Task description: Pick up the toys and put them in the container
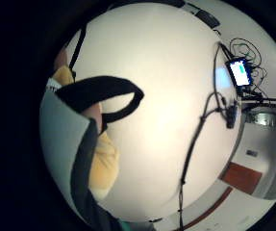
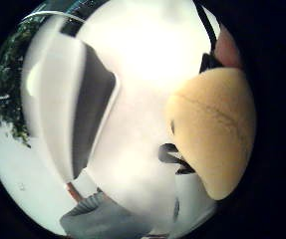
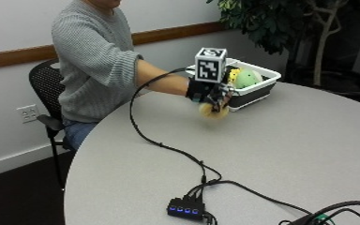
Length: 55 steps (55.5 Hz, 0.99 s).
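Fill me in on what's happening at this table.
A person seated at the round table holds a tan plush toy in the gloved right hand, lifted off the tabletop just beside the white container. A green toy and a yellow toy already sit in the container.

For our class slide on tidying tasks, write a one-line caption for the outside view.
A gloved right hand holds a yellow plush toy above the table, beside the container with toys inside.

Black-gloved right hand (image 3: 208, 96) raised above round grey table (image 3: 280, 154), tan plush toy (image 3: 212, 110) gripped beneath; white-rimmed rectangular container (image 3: 258, 89) just behind, green plush toy (image 3: 247, 78) inside.
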Tool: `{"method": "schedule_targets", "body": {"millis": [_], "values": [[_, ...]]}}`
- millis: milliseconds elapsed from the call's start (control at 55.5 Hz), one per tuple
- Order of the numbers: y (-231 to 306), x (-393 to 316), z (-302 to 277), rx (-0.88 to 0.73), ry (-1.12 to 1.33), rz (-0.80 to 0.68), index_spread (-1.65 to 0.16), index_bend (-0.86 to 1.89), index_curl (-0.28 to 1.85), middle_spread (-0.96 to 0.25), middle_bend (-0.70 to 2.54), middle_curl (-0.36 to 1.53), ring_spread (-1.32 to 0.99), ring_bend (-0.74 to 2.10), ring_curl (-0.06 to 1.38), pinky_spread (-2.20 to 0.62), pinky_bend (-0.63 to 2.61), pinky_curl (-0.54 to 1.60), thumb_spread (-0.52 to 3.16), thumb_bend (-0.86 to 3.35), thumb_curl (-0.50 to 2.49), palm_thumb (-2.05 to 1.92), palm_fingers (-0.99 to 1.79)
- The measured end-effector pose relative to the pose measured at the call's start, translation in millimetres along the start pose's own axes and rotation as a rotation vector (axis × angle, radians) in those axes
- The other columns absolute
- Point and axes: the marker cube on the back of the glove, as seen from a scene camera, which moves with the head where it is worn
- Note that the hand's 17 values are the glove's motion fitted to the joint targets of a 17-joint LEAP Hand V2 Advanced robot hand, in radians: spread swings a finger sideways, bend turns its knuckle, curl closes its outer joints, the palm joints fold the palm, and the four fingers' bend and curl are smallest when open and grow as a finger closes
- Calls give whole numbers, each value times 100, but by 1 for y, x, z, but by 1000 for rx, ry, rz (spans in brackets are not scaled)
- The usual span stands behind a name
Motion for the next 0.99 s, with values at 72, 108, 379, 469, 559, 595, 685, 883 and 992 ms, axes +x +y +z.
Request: {"method": "schedule_targets", "body": {"millis": [72,108,379,469,559,595,685,883,992], "values": [[-5,13,-47,76,2,18,-44,38,49,-29,52,37,-45,77,44,-36,87,37,117,17,63,67,88],[-7,20,-71,108,-5,32,-44,41,52,-29,55,39,-48,79,46,-37,87,38,112,17,66,68,88],[17,-43,-126,155,-90,-192,-48,52,70,-33,71,53,-60,87,56,-41,92,43,85,12,81,70,80],[29,-112,-123,149,-42,-351,-49,54,75,-33,73,58,-62,89,59,-42,95,45,79,11,86,70,76],[36,-168,-125,140,-49,-444,-49,56,80,-33,75,61,-64,90,62,-42,98,46,74,10,89,69,72],[38,-186,-126,137,-56,-475,-50,57,82,-32,75,63,-64,90,64,-42,99,47,73,9,91,69,70],[41,-217,-124,127,-53,-530,-51,58,86,-33,75,66,-65,91,66,-41,103,48,70,8,94,68,66],[37,-224,-104,-21,59,-368,-52,54,93,-33,70,72,-64,90,71,-40,113,50,69,5,99,65,52],[46,-206,-97,-140,24,-539,-43,16,81,-22,29,59,-41,54,66,-22,137,58,98,-13,81,28,-50]]}}
